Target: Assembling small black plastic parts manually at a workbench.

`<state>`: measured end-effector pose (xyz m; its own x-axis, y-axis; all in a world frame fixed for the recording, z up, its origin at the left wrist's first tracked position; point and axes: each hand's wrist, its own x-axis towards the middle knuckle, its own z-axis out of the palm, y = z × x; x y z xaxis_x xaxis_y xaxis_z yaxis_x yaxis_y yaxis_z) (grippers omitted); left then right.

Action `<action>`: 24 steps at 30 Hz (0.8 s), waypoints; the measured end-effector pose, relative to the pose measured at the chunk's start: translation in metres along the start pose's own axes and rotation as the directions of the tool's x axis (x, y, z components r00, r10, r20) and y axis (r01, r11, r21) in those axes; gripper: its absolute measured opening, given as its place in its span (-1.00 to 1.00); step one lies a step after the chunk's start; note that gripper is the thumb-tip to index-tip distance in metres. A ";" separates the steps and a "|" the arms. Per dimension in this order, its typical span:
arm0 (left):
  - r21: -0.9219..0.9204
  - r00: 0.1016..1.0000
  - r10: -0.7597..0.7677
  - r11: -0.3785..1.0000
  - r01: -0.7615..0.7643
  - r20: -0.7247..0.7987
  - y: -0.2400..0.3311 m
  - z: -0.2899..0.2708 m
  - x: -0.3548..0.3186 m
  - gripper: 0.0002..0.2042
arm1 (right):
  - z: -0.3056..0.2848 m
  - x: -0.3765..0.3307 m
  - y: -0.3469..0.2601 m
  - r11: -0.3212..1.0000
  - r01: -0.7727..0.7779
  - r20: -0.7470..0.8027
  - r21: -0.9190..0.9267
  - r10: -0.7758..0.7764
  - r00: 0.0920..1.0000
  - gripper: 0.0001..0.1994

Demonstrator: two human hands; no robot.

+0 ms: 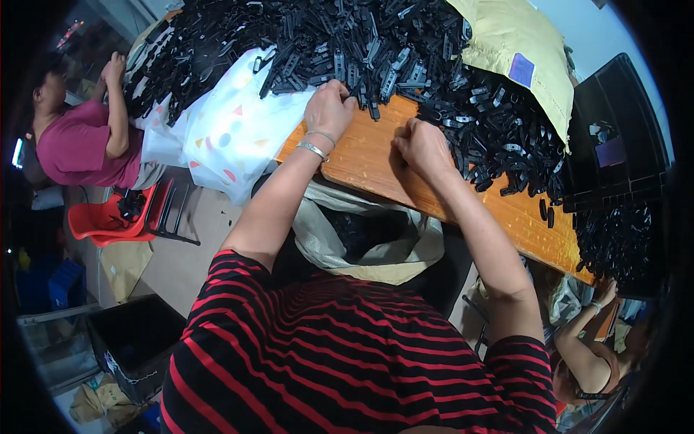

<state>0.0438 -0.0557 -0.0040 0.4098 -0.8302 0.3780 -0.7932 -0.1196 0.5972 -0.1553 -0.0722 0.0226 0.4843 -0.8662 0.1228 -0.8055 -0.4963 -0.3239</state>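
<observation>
Black pieces (391, 71) lie heaped on the worktop (369, 148), just beside the left hand (330, 110) and right hand (425, 147). Fingers curl inward; whether either grip clamps a piece, I cannot tell. Light fingertip pinches suit such small parts. Bare wood between the hands gives room; the near edge stands above an open sack (312, 242).

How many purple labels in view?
2: one label on the pale yellow sack at upper right, another label on the black container at far right. Others may be hidden.
</observation>
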 end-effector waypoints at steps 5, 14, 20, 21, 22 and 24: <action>-0.010 0.998 0.069 0.998 -0.069 0.005 -0.003 -0.010 -0.009 -0.81 | -0.004 0.000 0.005 0.911 -0.093 0.122 0.403 0.047 0.991 -0.87; -0.378 0.940 -0.090 0.899 0.219 0.329 -0.002 -0.030 -0.042 -0.72 | -0.002 -0.017 -0.002 0.858 0.498 0.063 0.121 -0.508 0.859 -0.79; -0.444 0.891 -0.032 0.858 0.257 0.453 0.013 -0.040 -0.055 -0.74 | 0.004 -0.023 -0.011 0.963 0.253 0.075 0.088 -0.260 0.963 -0.74; -0.465 0.890 0.001 0.853 0.238 0.457 0.014 -0.040 -0.055 -0.74 | 0.003 -0.020 -0.008 0.957 0.173 0.053 0.232 -0.190 0.980 -0.70; -0.487 0.887 0.033 0.845 0.222 0.461 0.019 -0.042 -0.055 -0.74 | 0.001 -0.015 -0.002 0.925 0.090 0.045 0.370 -0.115 0.992 -0.66; -0.513 0.870 0.065 0.828 0.226 0.489 0.028 -0.047 -0.053 -0.75 | -0.014 -0.012 -0.004 0.878 0.056 0.004 0.475 -0.066 0.998 -0.63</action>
<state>0.0207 0.0101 0.0260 0.0845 -0.9962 0.0222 -0.3329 -0.0073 0.9429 -0.1630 -0.0603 0.0358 0.5376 -0.8315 0.1403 -0.5176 -0.4568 -0.7235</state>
